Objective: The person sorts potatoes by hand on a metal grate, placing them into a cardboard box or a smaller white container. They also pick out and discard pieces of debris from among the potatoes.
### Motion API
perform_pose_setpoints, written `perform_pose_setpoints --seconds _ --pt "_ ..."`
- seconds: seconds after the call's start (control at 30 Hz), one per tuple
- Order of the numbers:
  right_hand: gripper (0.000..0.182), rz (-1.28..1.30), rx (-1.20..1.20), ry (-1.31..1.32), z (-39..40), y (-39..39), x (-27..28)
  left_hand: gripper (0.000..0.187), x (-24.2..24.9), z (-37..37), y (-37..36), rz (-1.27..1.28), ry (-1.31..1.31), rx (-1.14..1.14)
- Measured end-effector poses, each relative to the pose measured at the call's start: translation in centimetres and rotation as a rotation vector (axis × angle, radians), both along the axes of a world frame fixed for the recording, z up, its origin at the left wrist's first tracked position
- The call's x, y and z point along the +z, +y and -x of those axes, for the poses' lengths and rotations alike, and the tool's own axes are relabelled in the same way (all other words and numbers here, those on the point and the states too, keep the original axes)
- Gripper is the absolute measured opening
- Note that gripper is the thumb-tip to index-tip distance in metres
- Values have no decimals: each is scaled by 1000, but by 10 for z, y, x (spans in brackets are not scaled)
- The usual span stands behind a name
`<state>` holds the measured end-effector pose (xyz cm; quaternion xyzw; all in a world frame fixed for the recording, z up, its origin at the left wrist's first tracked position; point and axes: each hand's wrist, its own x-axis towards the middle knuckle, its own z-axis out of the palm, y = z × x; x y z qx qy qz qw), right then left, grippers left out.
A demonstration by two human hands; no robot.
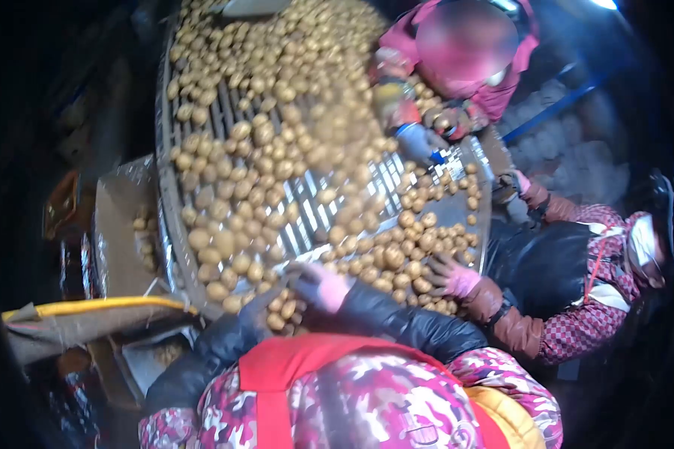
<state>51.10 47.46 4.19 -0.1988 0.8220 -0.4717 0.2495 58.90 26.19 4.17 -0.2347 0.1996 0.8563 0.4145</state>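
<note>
Many potatoes [225, 243] lie on a slatted metal sorting table [296, 232] in front of me. My left hand [264, 305], in a dark glove, is at the near edge beside a small cluster of potatoes [283, 308]; its fingers are blurred and partly lost against the dark. Across that cluster, my right hand [323, 288] wears a pink glove with grey fingers. Its fingers look stretched out to the left, low over the potatoes, and I see nothing gripped in them.
A co-worker in pink [494, 97] reaches in from the far side with gloved hands. Another co-worker [588, 277] stands at the right, one gloved hand [454, 277] spread on potatoes. At the left are a cardboard box [120, 247] and a yellow-rimmed sack [101, 307].
</note>
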Motion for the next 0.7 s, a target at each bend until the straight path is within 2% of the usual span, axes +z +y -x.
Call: perform_pose_setpoints --seconds 0.07,0.2,0.3,0.37,0.43,0.47,0.5,0.53,0.57,0.6,0.67,0.7 --pt "29 -159 -23 -20 24 12 15 44 -23 1 -2 -73 -70 71" --pt "34 74 -562 -45 71 23 66 56 17 11 -11 0 45 350" --pt "40 95 -586 200 85 41 49 59 21 20 -18 -45 30 400" --pt "42 -34 -410 513 86 58 18 57 28 23 -15 -58 35 396" --pt "47 -119 -274 461 60 37 41 56 52 30 -8 1 -4 402" --pt "48 -139 -81 537 50 27 59 55 49 29 -8 50 -24 383" --pt "38 -82 2 703 40 15 51 54 41 25 -10 99 -44 361" --pt "37 -105 280 628 38 13 53 53 30 23 -11 148 -60 336" --pt "34 -80 421 671 32 5 45 47 19 20 -16 44 -15 345" --pt "39 -103 463 903 22 8 35 46 9 15 -20 67 13 318" --pt "54 -248 624 712 43 25 38 45 27 3 -20 209 166 250" --pt "63 -255 445 560 50 39 43 47 38 -4 -19 342 287 209"
